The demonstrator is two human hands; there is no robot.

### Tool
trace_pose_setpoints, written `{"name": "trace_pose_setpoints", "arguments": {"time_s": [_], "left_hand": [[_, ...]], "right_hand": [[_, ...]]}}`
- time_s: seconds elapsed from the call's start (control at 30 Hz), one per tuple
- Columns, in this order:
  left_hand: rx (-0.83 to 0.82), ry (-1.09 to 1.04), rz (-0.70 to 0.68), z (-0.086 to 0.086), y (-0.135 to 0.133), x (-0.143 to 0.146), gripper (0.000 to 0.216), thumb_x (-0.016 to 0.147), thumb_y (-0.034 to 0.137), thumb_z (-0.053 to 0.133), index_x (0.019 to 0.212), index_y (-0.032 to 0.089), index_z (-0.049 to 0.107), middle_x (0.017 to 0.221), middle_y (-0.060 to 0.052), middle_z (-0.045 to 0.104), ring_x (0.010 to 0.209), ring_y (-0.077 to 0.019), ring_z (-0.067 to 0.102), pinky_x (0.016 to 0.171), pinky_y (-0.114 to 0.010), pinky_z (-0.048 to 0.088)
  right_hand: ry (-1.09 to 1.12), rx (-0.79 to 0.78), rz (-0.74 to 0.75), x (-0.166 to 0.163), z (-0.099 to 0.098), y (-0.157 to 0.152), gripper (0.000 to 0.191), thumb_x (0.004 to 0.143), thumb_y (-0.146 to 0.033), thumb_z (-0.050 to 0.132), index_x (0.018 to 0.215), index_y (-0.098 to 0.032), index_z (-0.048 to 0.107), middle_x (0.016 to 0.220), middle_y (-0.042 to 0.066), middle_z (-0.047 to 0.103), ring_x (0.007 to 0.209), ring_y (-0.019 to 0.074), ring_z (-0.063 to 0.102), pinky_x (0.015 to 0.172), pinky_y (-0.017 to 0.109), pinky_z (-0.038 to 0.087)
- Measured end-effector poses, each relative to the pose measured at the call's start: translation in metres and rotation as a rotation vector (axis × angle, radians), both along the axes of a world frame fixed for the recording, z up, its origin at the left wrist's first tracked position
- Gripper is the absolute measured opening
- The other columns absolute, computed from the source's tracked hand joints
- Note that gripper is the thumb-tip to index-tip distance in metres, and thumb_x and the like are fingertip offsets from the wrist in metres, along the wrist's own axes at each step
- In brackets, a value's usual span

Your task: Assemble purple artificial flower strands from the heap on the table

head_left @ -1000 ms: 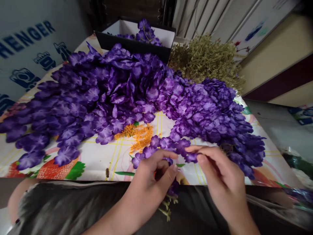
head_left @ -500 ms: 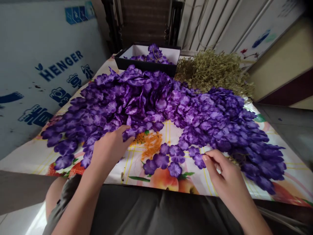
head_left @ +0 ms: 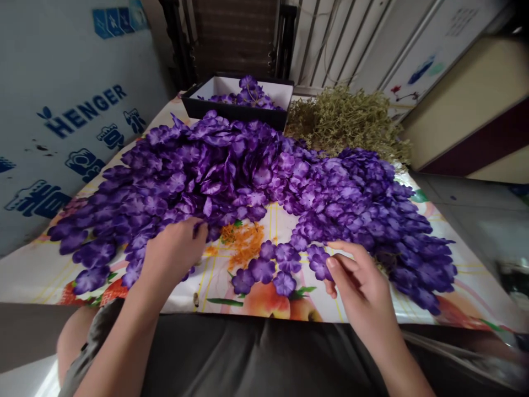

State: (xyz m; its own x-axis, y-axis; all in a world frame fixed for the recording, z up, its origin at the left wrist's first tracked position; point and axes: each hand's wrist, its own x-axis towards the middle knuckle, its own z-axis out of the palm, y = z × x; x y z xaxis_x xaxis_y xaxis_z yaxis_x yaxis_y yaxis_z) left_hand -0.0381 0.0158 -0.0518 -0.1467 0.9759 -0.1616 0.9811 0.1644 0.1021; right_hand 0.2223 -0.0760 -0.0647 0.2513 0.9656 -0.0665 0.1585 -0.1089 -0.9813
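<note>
Between the thumb and fingers of my right hand (head_left: 359, 284) is a small purple artificial flower (head_left: 318, 261), held just above the tablecloth. My left hand (head_left: 173, 248) is at the near edge of the left heap of purple petals (head_left: 165, 176), its fingers curled in. A bit of dark purple shows by those fingertips, but whether it is pinched or lies behind them is unclear. Several loose purple flowers (head_left: 263, 270) lie flat between my hands. Orange crumbly bits (head_left: 246, 242) are scattered beyond them. Another heap of purple flowers (head_left: 355, 193) spreads out on the right.
A dark box with a white inside (head_left: 273, 91) stands at the back, holding purple flowers on stems. Beside it lies a bushy pile of green stems (head_left: 347, 118). A large pale printed panel (head_left: 82, 66) rises on the left. The fruit-patterned tablecloth (head_left: 219, 286) ends at my lap.
My left hand has curled its fingers and drawn back slightly from the petals. My right hand has turned, bringing the flower in its fingers slightly up. The whole view has shifted a little.
</note>
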Motion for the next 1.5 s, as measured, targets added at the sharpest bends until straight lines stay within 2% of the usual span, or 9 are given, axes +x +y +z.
{"name": "trace_pose_setpoints", "arguments": {"time_s": [0.13,0.3,0.47,0.63,0.73,0.83,1.0,1.2,1.5], "left_hand": [[0.131,-0.088,0.015,0.002,0.002,-0.004,0.022,0.082,0.022,0.042,0.061,0.021,0.045,0.054,-0.003,0.047,0.054,-0.0205,0.051,0.052,-0.03,0.024],[0.35,-0.274,0.057,0.009,-0.004,-0.006,0.034,0.088,0.027,0.04,0.058,0.023,0.024,0.049,0.005,0.028,0.046,-0.0123,0.032,0.048,-0.026,0.022],[0.354,-0.615,0.015,0.019,-0.022,0.004,0.035,0.092,0.039,0.036,0.062,0.023,0.029,0.052,0.007,0.032,0.044,-0.0098,0.034,0.041,-0.021,0.024],[0.225,-0.796,-0.199,0.03,-0.045,0.03,0.031,0.091,0.031,0.043,0.063,0.021,0.039,0.053,0.007,0.038,0.046,-0.0095,0.035,0.042,-0.021,0.026],[0.134,-0.778,-0.342,0.033,-0.056,0.044,0.027,0.093,0.027,0.041,0.067,0.02,0.042,0.056,0.006,0.042,0.049,-0.0099,0.039,0.045,-0.021,0.03],[0.101,-0.776,-0.437,0.033,-0.065,0.054,0.019,0.093,0.022,0.042,0.075,0.02,0.049,0.057,0.006,0.049,0.05,-0.0098,0.044,0.048,-0.02,0.034],[0.064,-0.807,-0.531,0.036,-0.077,0.063,0.014,0.091,0.017,0.046,0.078,0.02,0.052,0.063,0.006,0.056,0.053,-0.0085,0.049,0.052,-0.019,0.036],[-0.199,-0.835,-0.612,0.044,-0.076,0.072,0.025,0.095,0.021,0.038,0.074,0.02,0.051,0.062,0.005,0.054,0.055,-0.0089,0.052,0.055,-0.02,0.037],[-0.179,-0.922,-0.559,0.041,-0.081,0.07,0.024,0.094,0.027,0.037,0.076,0.022,0.052,0.067,0.004,0.058,0.066,-0.0114,0.055,0.062,-0.018,0.042]], "right_hand": [[0.06,0.04,0.03,0.002,0.002,0.0,0.006,0.088,-0.03,0.055,0.091,-0.024,0.057,0.065,-0.005,0.053,0.045,0.0082,0.052,0.045,0.02,0.043],[0.09,0.05,0.018,0.005,0.001,-0.002,0.015,0.087,-0.025,0.056,0.076,-0.022,0.065,0.064,-0.003,0.057,0.053,0.0093,0.055,0.054,0.022,0.044],[0.23,-0.043,-0.006,-0.001,0.004,-0.003,0.007,0.08,-0.028,0.066,0.084,-0.023,0.069,0.069,-0.001,0.062,0.062,0.0124,0.057,0.062,0.024,0.046],[0.473,-0.122,0.074,-0.012,0.018,-0.011,0.033,0.073,-0.026,0.075,0.104,-0.029,0.066,0.081,-0.001,0.066,0.076,0.0138,0.061,0.068,0.023,0.048],[0.633,-0.146,0.182,-0.015,0.027,-0.017,0.013,0.069,-0.024,0.079,0.08,-0.024,0.07,0.079,-0.001,0.065,0.071,0.0107,0.059,0.065,0.02,0.046],[0.753,-0.123,0.291,-0.016,0.032,-0.021,0.012,0.068,-0.021,0.08,0.066,-0.021,0.068,0.076,-0.001,0.063,0.068,0.0094,0.056,0.066,0.021,0.044],[0.634,-0.068,0.355,-0.02,0.036,-0.025,0.01,0.07,-0.024,0.079,0.066,-0.023,0.07,0.078,-0.001,0.053,0.077,0.0127,0.052,0.074,0.025,0.044],[0.512,-0.08,0.289,-0.025,0.033,-0.024,0.019,0.066,-0.04,0.079,0.064,-0.023,0.07,0.119,0.006,0.05,0.114,0.0246,0.048,0.086,0.034,0.046],[0.581,-0.14,0.213,-0.021,0.02,-0.02,0.005,0.078,-0.022,0.07,0.075,-0.023,0.065,0.079,-0.002,0.059,0.074,0.0109,0.054,0.067,0.02,0.043]]}}
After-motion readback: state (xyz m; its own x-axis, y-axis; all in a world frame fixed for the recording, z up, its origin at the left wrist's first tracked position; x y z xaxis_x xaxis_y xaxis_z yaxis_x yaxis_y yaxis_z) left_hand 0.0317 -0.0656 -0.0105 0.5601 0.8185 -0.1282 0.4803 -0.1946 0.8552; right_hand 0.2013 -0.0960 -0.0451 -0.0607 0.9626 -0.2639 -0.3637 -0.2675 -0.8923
